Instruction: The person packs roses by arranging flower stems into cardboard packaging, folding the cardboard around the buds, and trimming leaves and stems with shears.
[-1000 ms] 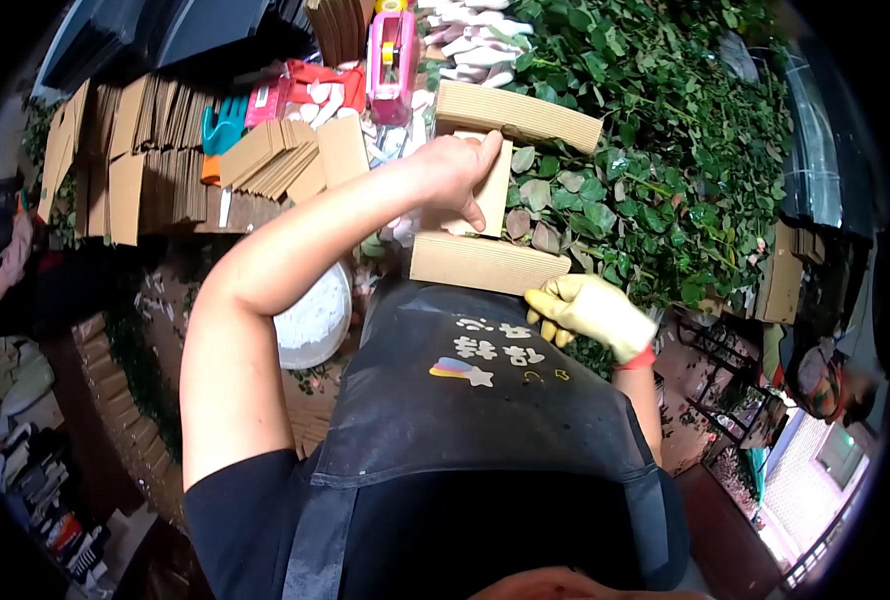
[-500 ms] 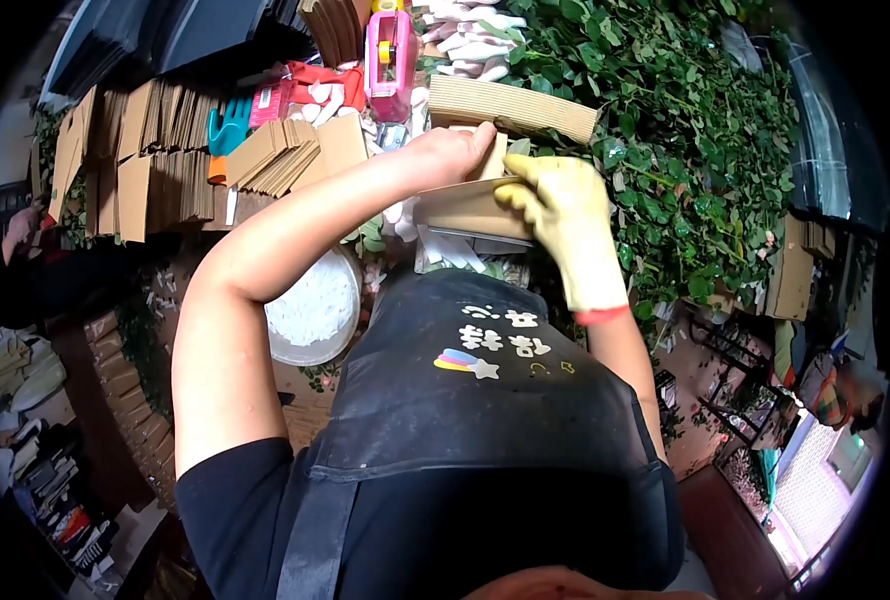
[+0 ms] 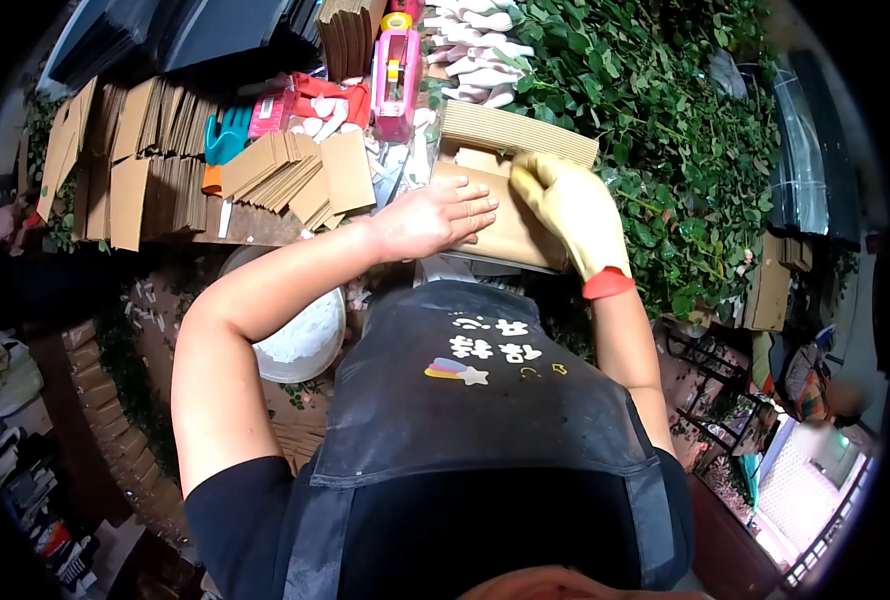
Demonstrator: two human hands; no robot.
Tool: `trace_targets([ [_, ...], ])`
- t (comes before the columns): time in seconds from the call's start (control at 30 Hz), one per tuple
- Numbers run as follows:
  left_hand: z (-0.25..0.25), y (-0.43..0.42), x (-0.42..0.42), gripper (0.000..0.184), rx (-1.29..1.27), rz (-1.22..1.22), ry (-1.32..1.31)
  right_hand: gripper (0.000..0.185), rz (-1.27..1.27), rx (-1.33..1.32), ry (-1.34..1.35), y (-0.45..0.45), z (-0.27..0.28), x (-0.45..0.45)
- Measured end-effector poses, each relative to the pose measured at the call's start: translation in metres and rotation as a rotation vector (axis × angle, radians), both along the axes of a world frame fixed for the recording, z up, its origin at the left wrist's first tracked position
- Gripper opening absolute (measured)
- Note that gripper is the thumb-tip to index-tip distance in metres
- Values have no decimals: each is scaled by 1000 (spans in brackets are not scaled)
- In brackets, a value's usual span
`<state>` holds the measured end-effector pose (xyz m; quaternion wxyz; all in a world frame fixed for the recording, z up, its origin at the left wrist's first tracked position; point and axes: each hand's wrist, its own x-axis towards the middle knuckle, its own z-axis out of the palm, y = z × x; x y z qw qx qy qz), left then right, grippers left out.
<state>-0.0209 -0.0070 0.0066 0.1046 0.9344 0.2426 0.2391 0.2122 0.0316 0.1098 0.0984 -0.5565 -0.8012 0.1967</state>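
My bare left hand (image 3: pixel 435 217) lies flat on a brown cardboard sheet (image 3: pixel 510 238), its fingers stretched out over the left part. The yellow glove with a red cuff on my right hand (image 3: pixel 570 210) has its fingers curled in at the upper right edge of that sheet; whatever they may pinch is hidden. Just beyond the sheet is a curved strip of corrugated cardboard (image 3: pixel 520 132). Between strip and sheet, small pale pieces (image 3: pixel 480 160) show in part.
Leafy green stems (image 3: pixel 665 150) pile up at the right. A pink tape dispenser (image 3: pixel 396 85), white gloves (image 3: pixel 480 60) and a teal glove (image 3: pixel 227 135) lie at the back. Stacks of cardboard pieces (image 3: pixel 275 170) are on the left; a white-filled bucket (image 3: pixel 305 335) stands below.
The cardboard sheet was tilted up and now lies flatter. My left hand has come down from the far side onto its face. My right hand has shifted slightly right.
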Motion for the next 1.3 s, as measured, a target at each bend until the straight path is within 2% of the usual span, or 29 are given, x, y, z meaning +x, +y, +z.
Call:
trace_targets([
  [0.03,-4,-1,3,41,4,17,-9,32,-19,28,69,3,11,-6],
  [0.1,-9,-2,6,41,-15,44,-50,42,129,437,186,24,16,-13],
  [0.13,-8,-2,7,41,-14,48,-59,49,202,607,96,41,9,-13],
  [0.17,-8,-2,7,41,-14,52,-69,45,180,472,8,48,6,-11],
  [0.23,-7,-2,6,40,42,53,-75,39,220,-1,-23,49,7,-9],
  [0.27,-8,-2,6,39,70,59,-82,34,300,73,107,43,-5,-3],
  [0.3,-7,-4,7,38,36,65,-92,24,436,156,65,34,-16,1],
  [0.37,-6,-7,8,37,-36,69,-108,20,431,65,-537,6,-11,-24],
  [0.43,-11,-6,10,31,65,76,-183,21,411,180,-427,-9,-25,-18],
  [0.47,-13,-6,10,29,132,92,-221,28,437,210,-383,-8,-45,-8],
  [0.5,-14,-8,9,26,197,106,-255,29,432,215,-475,-13,-42,-13],
  [0.53,-9,-17,4,15,191,145,-298,30,422,221,-566,-25,-37,-20],
  [0.57,-15,-30,-3,14,120,295,-347,31,407,228,-655,-36,-33,-26],
  [0.63,-49,-61,-13,12,-26,585,-448,42,376,263,-669,-47,-40,-29],
  [0.7,-88,-77,-9,24,-284,890,-601,48,351,315,-657,-52,-52,-26],
  [0.73,-98,-80,-10,29,-288,939,-505,55,354,324,-669,-52,-53,-26],
  [0.83,-121,-70,-25,47,-88,967,-50,55,360,296,-680,-52,-47,-27],
  [0.87,-127,-64,-30,56,-42,970,5,56,361,309,-651,-52,-51,-25],
  [0.97,-115,-45,-34,54,-104,1056,191,56,362,328,-592,-49,-59,-22],
  [1.0,-114,-39,-33,54,-51,1090,214,57,355,315,-591,-50,-57,-22],
  [1.1,-119,-14,-27,54,-202,1196,499,57,330,242,-639,-53,-44,-29],
  [1.23,-106,-2,-32,77,-314,1082,632,52,319,199,-670,-54,-39,-31],
  [1.27,-93,-4,-36,90,-445,1037,486,52,316,197,-663,-55,-39,-31],
  [1.3,-92,-6,-40,90,-615,1069,267,52,314,195,-656,-54,-39,-31],
])
